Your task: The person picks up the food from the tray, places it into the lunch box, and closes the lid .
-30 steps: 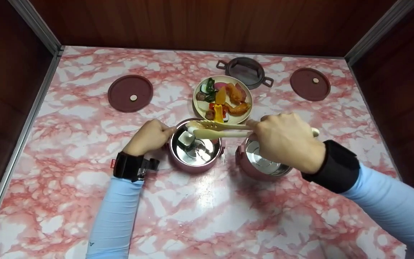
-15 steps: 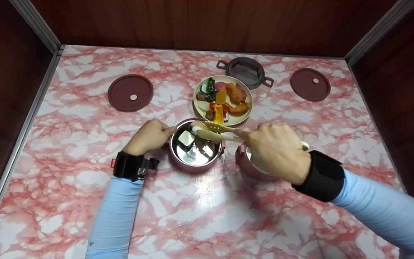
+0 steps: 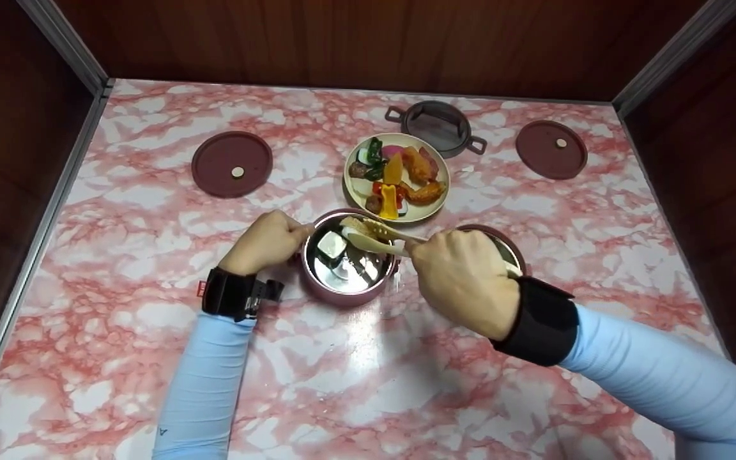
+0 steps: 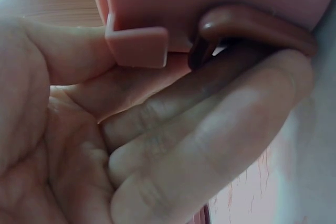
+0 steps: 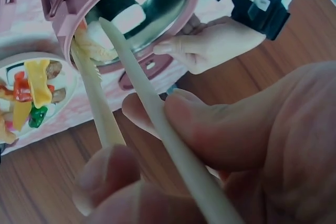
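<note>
My left hand (image 3: 269, 241) holds the left pink pot (image 3: 345, 299) at its side. In the left wrist view the thumb (image 4: 73, 53) lies at the rim tab, and curled fingers (image 4: 210, 156) reach under the brown handle (image 4: 257, 24). Kitchen tongs (image 3: 368, 244) are gripped by my right hand (image 3: 467, 278). Between the tong tips, at the pot's far inner side, is a pale tan-and-white food piece (image 5: 97, 48). A white-topped block (image 3: 331, 245) sits inside the same pot. The right hand partly covers a second pink pot (image 3: 516, 249).
Behind the pots stands a cream plate (image 3: 350, 191) of mixed food pieces. A small dark lidded pan (image 3: 435, 131) is just behind it. Maroon lids lie at the left (image 3: 221, 163) and right (image 3: 544, 153). Wooden walls enclose the table's back and sides.
My right hand has moved left and toward the body, bringing the tongs and food piece further into the left pot. The left hand has kept its place on the pot.
</note>
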Action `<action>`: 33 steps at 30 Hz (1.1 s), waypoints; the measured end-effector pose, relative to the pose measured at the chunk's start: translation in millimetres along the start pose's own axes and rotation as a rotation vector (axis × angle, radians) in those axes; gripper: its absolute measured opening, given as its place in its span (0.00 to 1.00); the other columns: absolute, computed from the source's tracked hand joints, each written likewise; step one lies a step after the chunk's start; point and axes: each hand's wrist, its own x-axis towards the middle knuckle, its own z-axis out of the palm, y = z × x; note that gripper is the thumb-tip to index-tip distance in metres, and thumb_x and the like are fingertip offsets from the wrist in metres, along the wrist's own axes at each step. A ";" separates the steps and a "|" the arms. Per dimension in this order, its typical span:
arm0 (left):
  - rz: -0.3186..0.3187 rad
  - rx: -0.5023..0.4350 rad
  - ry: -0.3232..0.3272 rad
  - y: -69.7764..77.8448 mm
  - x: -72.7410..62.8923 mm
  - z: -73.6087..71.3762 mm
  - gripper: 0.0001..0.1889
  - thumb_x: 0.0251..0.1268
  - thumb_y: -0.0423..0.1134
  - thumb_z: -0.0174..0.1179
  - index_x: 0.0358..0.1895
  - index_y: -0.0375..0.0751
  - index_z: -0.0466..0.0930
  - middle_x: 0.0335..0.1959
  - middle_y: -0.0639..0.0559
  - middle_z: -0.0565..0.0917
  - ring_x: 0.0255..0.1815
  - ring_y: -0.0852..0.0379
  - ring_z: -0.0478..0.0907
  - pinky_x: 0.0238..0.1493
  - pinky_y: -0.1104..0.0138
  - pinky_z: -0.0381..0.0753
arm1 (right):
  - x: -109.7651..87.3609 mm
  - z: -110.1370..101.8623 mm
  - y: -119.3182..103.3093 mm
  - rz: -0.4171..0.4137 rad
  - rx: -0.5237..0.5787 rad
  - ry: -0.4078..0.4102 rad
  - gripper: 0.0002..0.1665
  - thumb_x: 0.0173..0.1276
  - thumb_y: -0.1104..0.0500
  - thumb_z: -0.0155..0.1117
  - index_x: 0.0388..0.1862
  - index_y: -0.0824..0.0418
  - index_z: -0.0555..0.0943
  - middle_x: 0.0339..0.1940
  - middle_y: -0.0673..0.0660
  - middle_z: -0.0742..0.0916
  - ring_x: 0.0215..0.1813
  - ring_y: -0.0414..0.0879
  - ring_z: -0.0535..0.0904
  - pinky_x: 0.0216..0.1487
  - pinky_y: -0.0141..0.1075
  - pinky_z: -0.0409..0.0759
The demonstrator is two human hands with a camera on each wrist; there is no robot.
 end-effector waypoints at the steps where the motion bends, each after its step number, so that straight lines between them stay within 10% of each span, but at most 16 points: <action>1: 0.004 -0.001 -0.002 -0.1 0.1 0.1 0.27 0.75 0.50 0.53 0.12 0.48 0.69 0.12 0.55 0.70 0.15 0.57 0.67 0.23 0.63 0.72 | 0.8 -0.2 -0.5 0.004 0.001 -0.014 0.11 0.66 0.62 0.58 0.22 0.57 0.75 0.12 0.54 0.70 0.14 0.50 0.69 0.11 0.44 0.71; 18: 0.031 0.026 0.002 2.6 -0.9 0.3 0.28 0.75 0.50 0.52 0.11 0.46 0.70 0.11 0.56 0.69 0.15 0.57 0.67 0.23 0.63 0.72 | 7.7 5.4 -13.0 0.028 -0.068 0.063 0.21 0.59 0.66 0.59 0.10 0.54 0.65 0.10 0.51 0.70 0.14 0.48 0.72 0.11 0.42 0.73; 33: 0.022 0.011 -0.010 1.4 -1.0 -1.4 0.28 0.75 0.51 0.53 0.11 0.48 0.68 0.11 0.56 0.68 0.14 0.58 0.65 0.22 0.64 0.71 | 9.9 -23.4 0.5 0.070 0.059 -0.175 0.17 0.62 0.63 0.59 0.14 0.56 0.70 0.13 0.54 0.71 0.16 0.51 0.70 0.15 0.46 0.74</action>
